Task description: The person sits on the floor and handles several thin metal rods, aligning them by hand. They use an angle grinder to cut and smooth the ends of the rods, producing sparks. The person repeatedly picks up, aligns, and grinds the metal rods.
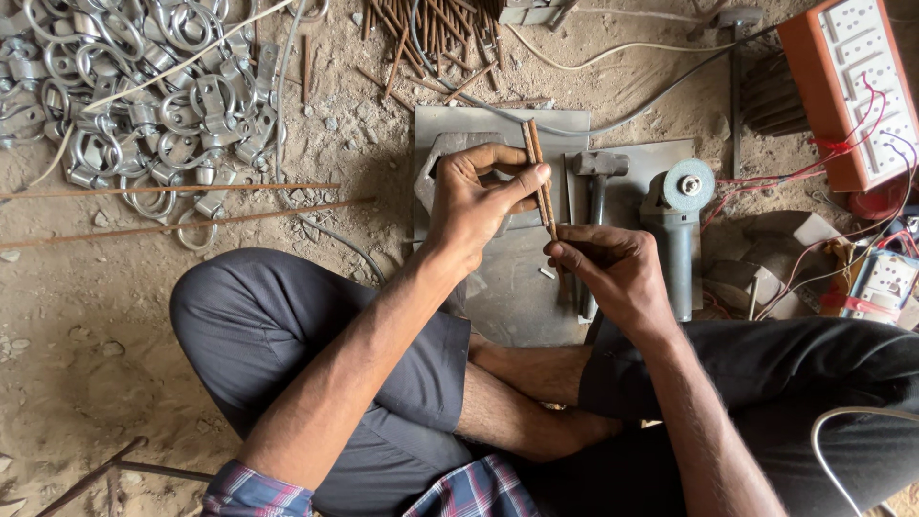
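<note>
Rusty thin rods (pixel 538 177) (two, side by side) pinched in left hand (pixel 479 206) and right hand (pixel 613 268) grip.

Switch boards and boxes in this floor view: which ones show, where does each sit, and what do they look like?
Orange switch board: top right corner, a long box, orange sides, white face of switches and sockets, red wires tied around it.
Small white switch box: right edge, lower down, squarish, white with red wires.
No packages, signs or screens show.
</note>
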